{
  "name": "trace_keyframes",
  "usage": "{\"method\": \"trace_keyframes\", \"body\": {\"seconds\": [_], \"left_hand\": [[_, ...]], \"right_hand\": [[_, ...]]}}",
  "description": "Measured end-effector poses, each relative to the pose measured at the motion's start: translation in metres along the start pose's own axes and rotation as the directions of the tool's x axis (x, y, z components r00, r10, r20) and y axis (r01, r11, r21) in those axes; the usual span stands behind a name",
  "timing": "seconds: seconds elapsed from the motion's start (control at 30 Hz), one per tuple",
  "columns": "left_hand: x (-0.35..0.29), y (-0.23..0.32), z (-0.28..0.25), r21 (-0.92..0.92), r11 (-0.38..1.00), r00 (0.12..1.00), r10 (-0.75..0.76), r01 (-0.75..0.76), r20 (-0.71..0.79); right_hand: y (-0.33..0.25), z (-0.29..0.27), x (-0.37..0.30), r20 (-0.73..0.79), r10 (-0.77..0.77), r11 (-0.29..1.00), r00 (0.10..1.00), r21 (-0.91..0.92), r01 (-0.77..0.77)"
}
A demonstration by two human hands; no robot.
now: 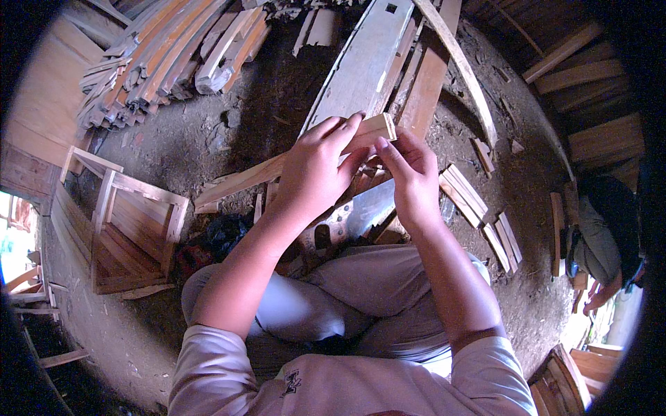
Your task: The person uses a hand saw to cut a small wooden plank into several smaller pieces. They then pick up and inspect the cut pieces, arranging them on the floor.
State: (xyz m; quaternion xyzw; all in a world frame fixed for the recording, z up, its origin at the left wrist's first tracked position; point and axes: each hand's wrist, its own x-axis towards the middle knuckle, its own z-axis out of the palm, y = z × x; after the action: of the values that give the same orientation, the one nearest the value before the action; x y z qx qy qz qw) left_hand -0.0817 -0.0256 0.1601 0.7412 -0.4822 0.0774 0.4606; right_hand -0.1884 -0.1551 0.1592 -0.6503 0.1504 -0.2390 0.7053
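Note:
Both hands are raised in front of my lap around a pale wooden strip, whose cut end points up and right. My left hand is closed around it, thumb below and fingers above. My right hand pinches near the cut end, with the thumb on its lower edge. A longer length of pale wood emerges left of my left forearm, in line with the held part; my hand hides whether they are one piece. Below the hands, a handsaw with a wide metal blade lies near my crossed legs, partly covered.
Wide boards stretch away ahead. Stacked timber lies at far left, a wooden frame nearer left. Short wood pieces rest on the dirt floor at right. Another person is at the right edge.

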Motion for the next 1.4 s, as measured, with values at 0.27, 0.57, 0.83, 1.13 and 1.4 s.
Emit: {"method": "trace_keyframes", "body": {"seconds": [0.27, 0.57, 0.83, 1.13, 1.4], "left_hand": [[0.001, -0.011, 0.005, 0.035, 0.994, 0.994, 0.102, -0.101, -0.026], [0.005, -0.006, -0.001, 0.012, 0.995, 0.995, 0.099, -0.100, 0.021], [0.006, -0.006, -0.001, 0.030, 0.994, 0.994, 0.108, -0.109, 0.028], [0.009, -0.014, -0.003, 0.005, 0.998, 0.998, 0.060, -0.060, -0.020], [0.018, -0.022, -0.012, 0.019, 0.998, 0.989, 0.060, -0.058, -0.133]], "right_hand": [[0.002, 0.000, 0.001, 0.007, -0.019, 1.000, 1.000, 0.007, 0.019], [0.003, -0.001, 0.002, -0.001, -0.006, 1.000, 1.000, -0.011, 0.006], [0.003, 0.001, 0.002, 0.013, -0.031, 0.999, 0.999, -0.021, 0.031], [0.006, 0.009, -0.004, 0.029, -0.017, 0.998, 0.999, -0.061, 0.019], [0.072, 0.040, -0.127, 0.580, 0.208, 0.459, 0.787, -0.769, 0.445]]}}
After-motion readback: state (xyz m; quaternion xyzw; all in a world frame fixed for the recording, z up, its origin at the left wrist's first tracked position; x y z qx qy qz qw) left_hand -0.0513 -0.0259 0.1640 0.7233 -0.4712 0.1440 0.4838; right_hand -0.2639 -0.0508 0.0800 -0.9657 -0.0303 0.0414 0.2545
